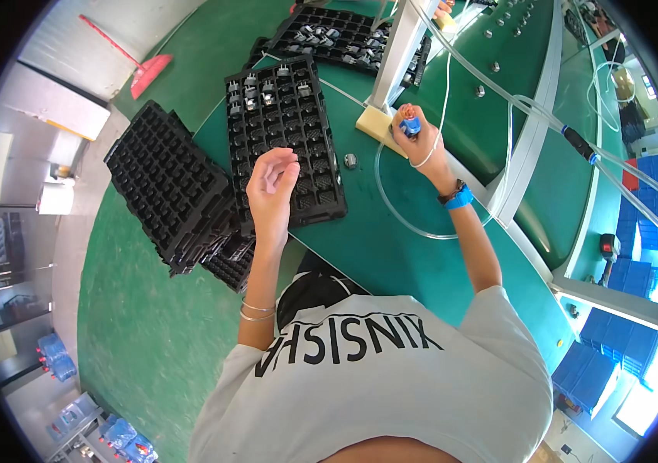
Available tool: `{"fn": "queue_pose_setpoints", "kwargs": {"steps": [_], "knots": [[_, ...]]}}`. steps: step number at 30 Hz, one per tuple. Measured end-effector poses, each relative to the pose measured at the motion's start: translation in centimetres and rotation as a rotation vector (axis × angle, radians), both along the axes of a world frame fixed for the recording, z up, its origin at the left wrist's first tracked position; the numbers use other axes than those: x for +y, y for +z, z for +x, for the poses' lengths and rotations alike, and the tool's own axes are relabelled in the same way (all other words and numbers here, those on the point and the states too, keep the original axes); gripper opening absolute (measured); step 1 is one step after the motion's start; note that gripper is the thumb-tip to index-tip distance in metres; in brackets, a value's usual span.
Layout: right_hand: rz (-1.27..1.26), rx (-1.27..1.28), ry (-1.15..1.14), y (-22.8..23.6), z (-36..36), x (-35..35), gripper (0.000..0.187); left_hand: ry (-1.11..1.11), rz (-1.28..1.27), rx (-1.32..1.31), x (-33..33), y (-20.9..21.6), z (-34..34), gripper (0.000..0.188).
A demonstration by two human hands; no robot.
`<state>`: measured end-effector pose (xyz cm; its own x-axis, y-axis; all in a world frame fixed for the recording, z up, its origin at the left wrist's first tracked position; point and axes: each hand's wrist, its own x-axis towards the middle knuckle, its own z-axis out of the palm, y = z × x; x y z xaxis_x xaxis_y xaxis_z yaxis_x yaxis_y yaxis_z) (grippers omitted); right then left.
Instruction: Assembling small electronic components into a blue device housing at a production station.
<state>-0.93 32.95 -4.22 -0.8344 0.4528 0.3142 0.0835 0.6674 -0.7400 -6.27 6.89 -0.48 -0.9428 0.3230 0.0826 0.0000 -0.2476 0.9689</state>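
Observation:
My left hand [272,185] hovers over the near left part of a black compartment tray [325,202], fingers loosely curled and thumb apart, with nothing visible in it. Small metallic parts [251,91] sit in the tray's far compartments. Farther right, my right hand [426,148] is closed around a small blue object [411,126], mostly covered by the fingers; its kind is unclear. A yellow foam block [376,123] lies beside that hand. Between the hands, one loose metallic part [350,160] rests on the green table [390,251].
Stacked black trays [167,174] stand left of the table. Another tray with parts [352,38] lies at the far side. A metal frame post [397,58] rises near my right hand, and a thin clear tube [385,197] loops below it. White cables [491,85] cross the right side.

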Motion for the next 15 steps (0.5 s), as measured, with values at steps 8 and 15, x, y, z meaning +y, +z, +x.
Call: {"fn": "queue_pose_setpoints", "kwargs": {"steps": [8, 15], "knots": [[0.135, -0.056, -0.003, 0.1, -0.1, 0.0, 0.034, -0.032, -0.068, 0.031, 0.7, -0.9, -0.9, 0.018], [0.073, 0.033, 0.056, 0.4, 0.1, 0.0, 0.043, 0.061, -0.369, 0.367, 1.8, -3.3, -8.5, 0.021]]}}
